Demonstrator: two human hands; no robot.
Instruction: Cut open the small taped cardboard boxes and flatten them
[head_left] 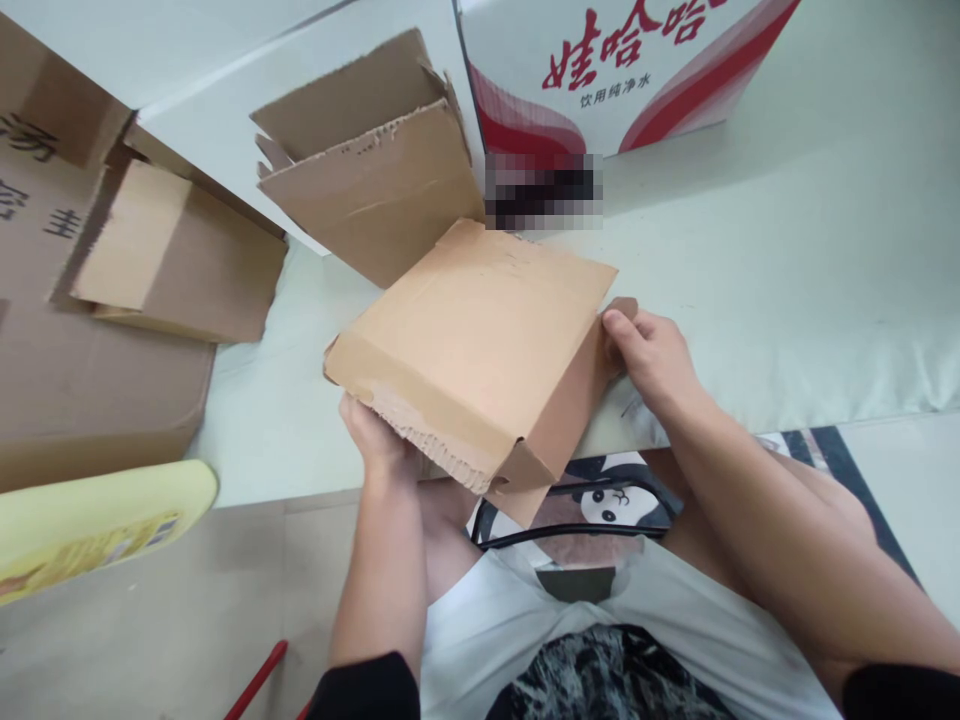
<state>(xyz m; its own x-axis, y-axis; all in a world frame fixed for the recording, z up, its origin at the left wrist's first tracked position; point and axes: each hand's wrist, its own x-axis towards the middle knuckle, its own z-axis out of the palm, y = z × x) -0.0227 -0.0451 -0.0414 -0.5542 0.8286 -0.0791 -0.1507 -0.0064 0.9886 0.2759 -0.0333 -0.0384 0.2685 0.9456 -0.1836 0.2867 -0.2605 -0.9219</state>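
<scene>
A brown cardboard box (480, 330) is tilted between my hands, over the front part of the pale green covered table. A torn, corrugated edge runs along its near left side, and a small flap hangs below its near corner. My left hand (379, 435) reaches under that torn edge, its fingertips hidden by the cardboard. At the right end, my right hand (649, 355) pinches a brown flap between thumb and fingers. Just behind stands another open cardboard box (375, 190) with ragged top edges, close to the held one.
A white and red carton (630, 70) with Chinese lettering stands at the back, beside a blurred patch. Cardboard boxes, one small box (184, 240) and one large carton (105, 390), fill the left. A yellow-green container (105, 525) is at the lower left, near the table edge (292, 495).
</scene>
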